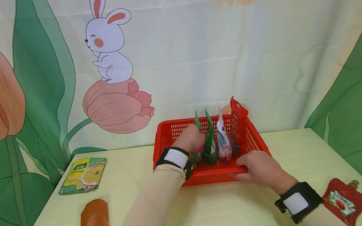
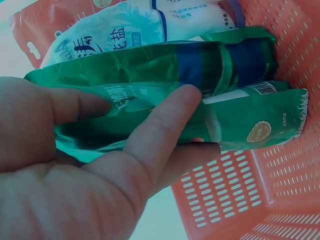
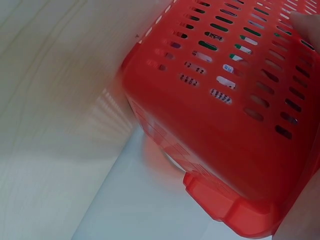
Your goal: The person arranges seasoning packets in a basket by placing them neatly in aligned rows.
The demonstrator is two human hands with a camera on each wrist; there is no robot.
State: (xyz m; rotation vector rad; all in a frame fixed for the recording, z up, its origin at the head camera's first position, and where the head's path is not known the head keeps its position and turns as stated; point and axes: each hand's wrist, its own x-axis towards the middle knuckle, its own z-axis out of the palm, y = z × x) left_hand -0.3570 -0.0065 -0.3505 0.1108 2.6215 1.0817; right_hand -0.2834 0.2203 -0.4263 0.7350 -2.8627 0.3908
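A red plastic basket point(image 1: 213, 177) stands at the table's far side, with packets upright inside it. My left hand point(image 1: 190, 138) reaches in at the left and holds the leftmost green packet point(image 2: 250, 122), its thumb and fingers around the upper part. Right beside that packet stands another green packet point(image 1: 210, 135). Further right come a white packet point(image 1: 223, 139) with blue print and a taller red packet point(image 1: 239, 127). My right hand point(image 1: 260, 167) grips the basket's front rim near its right corner. In the right wrist view only a sliver of that hand shows beside the perforated wall.
On the table's left lie a yellow-green food packet point(image 1: 83, 175) and, nearer, a clear pouch of brown sauce point(image 1: 94, 223). A red spouted pouch point(image 1: 346, 200) with a tomato label lies at the right edge. Behind the basket hangs a printed curtain point(image 1: 188, 54).
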